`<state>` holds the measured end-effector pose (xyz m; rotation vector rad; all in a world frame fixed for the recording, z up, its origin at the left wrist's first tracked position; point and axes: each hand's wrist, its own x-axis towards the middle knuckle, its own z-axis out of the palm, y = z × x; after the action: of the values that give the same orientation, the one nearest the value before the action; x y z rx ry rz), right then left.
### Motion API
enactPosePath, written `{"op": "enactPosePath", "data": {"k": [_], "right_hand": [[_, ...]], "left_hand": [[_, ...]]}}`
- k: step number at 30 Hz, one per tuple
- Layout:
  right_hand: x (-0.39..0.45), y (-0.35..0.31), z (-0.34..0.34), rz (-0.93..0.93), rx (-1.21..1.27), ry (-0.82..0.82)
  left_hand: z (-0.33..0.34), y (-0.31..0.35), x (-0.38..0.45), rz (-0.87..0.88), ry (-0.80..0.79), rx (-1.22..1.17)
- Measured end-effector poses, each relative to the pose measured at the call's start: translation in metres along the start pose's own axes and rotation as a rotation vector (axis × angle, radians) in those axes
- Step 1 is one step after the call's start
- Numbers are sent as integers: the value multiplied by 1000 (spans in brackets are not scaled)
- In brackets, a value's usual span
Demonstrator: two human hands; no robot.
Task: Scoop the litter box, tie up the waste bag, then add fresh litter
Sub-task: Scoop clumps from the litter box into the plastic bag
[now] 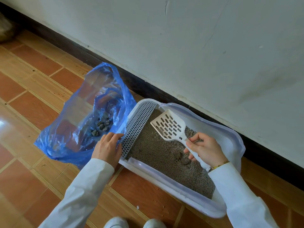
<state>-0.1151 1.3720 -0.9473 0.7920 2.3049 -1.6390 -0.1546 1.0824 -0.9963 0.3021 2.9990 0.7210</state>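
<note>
Right, my right hand [204,149] is closed round the handle of the light, stiff scoop [169,127] above the litter box [164,181], left hand [107,145] pinching the flimsy blue bag [79,137] open at its rim.

bag [69,139] left of litter box [230,139]

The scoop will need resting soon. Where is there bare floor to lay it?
Bare tiles lie in front of the litter box, between its near rim and the shoes, and left of the blue bag. It is crowded where the left hand holds the bag against the box.
</note>
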Motion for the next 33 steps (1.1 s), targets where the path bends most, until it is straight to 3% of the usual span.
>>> {"op": "enactPosePath", "data": {"k": [3,8,12,15,20,27,33], "right_hand": [[7,7,2,-18,-132,-10],[11,16,15,24,-568,-171],[8,9,35,-84,-869,-137],[9,2,53,-152,-960,-138],[24,9,87,-125,-843,-249],[40,28,86,172,-287,-412],[30,29,48,162,-284,-316]], "left_hand": [[2,-4,-1,19,-1,15],[4,-8,-2,52,16,4],[5,-7,-2,77,30,-1],[5,-9,-1,89,47,-12],[5,-10,-3,100,72,-12],[7,-9,-2,69,64,-22],[5,-10,-3,61,48,-40]]}}
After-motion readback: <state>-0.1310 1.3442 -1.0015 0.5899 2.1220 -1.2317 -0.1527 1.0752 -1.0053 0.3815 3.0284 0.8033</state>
